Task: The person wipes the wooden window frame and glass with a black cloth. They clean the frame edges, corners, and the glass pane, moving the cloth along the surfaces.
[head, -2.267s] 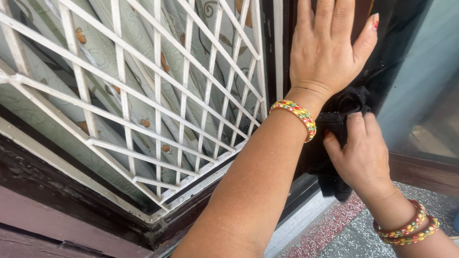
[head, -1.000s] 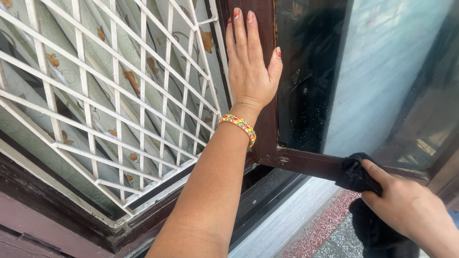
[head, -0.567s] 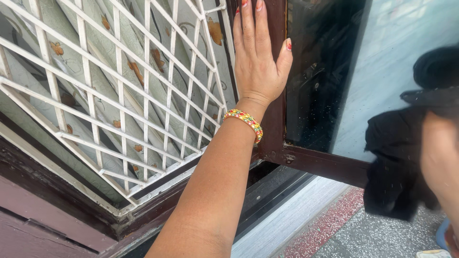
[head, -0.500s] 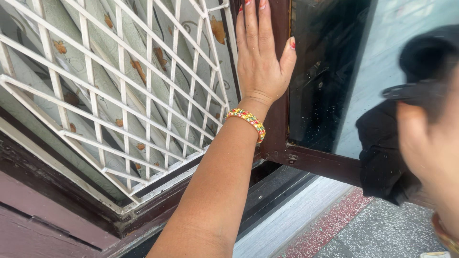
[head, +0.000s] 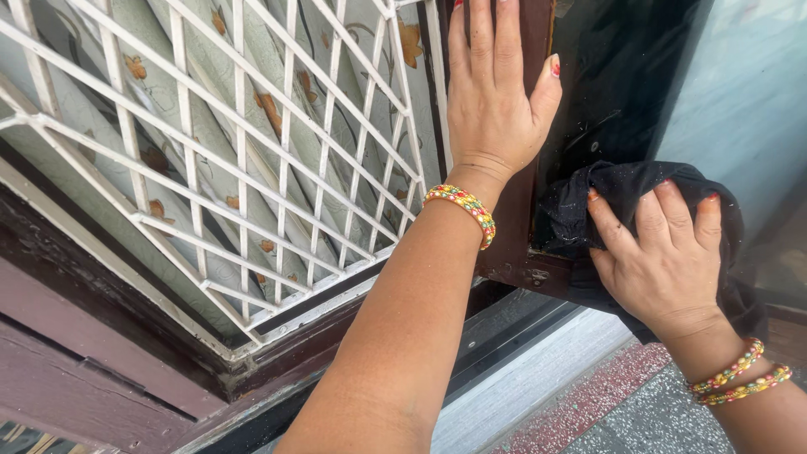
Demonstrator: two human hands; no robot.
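Note:
My left hand (head: 494, 101) lies flat, fingers together, against the dark brown frame (head: 514, 252) of an open window pane. My right hand (head: 664, 256) presses a black cloth (head: 588, 197) against the lower left corner of the dark glass (head: 622, 76), fingers spread over the cloth. The cloth hangs down past the frame's bottom rail. Beaded bangles sit on both wrists.
A white metal grille (head: 252, 168) covers the window opening on the left, with a pale patterned curtain (head: 277, 101) behind it. A dark wooden sill (head: 109, 336) runs below. A speckled grey and red floor (head: 588, 403) shows far below at the bottom right.
My right hand lifted the black cloth off the frame's bottom rail, swung it up near the camera, then pressed it onto the lower left corner of the glass. The left hand stayed on the frame.

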